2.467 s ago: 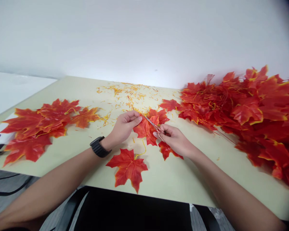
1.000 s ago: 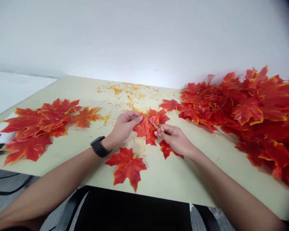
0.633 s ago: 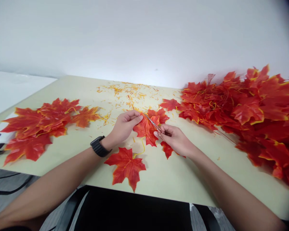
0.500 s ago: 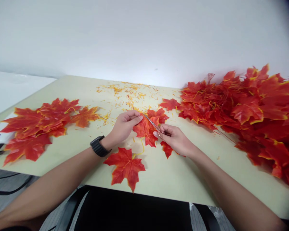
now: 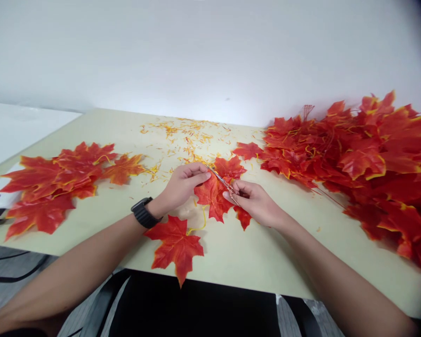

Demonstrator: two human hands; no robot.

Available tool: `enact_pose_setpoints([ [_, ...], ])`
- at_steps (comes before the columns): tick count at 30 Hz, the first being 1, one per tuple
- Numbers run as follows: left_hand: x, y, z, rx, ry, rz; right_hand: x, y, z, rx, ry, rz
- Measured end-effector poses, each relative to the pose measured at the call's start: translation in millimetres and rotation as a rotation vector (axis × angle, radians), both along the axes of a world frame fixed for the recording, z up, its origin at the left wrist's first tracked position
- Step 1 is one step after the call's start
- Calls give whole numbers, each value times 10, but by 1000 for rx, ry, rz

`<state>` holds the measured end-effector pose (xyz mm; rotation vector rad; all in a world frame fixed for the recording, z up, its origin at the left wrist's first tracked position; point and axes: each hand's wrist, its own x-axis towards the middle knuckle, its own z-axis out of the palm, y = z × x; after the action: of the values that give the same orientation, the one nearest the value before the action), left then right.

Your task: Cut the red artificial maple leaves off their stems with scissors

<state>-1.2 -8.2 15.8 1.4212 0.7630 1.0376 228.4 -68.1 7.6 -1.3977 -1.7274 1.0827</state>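
Note:
Between thumb and fingers, my left hand (image 5: 185, 184) pinches the upper edge of a red artificial maple leaf (image 5: 213, 199). My right hand (image 5: 254, 201) grips a small pair of scissors (image 5: 226, 183), whose blades point up and left across that leaf towards my left fingertips. Whether the blades are parted is too small to tell. A second leaf (image 5: 177, 248) hangs by a yellow stem from the held one, near the table's front edge. Another leaf (image 5: 229, 167) shows just behind the scissors, and part of a further leaf (image 5: 243, 217) pokes out under my right hand.
A big heap of red leaves (image 5: 358, 159) fills the right side. Several leaves (image 5: 56, 175) are piled at the left beside a white device with a cable. Yellow trimmings (image 5: 189, 133) are strewn over the back of the pale table (image 5: 252, 262), against the wall.
The held leaf has turned a little, and the leaf hanging from its stem has swung left and slightly down. My left hand has shifted slightly right; the scissors stay nearly in place.

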Motion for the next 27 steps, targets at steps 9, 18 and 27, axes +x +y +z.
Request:
enact_pose_setpoints([
  [9, 3, -10, 15, 7, 13, 0, 9, 6, -29, -7, 10, 3],
  [18, 5, -4, 17, 15, 18, 5, -3, 6, -30, -25, 42, 1],
  [27, 4, -4, 0, 30, 26, -11, 0, 11, -45, -15, 32, -9],
])
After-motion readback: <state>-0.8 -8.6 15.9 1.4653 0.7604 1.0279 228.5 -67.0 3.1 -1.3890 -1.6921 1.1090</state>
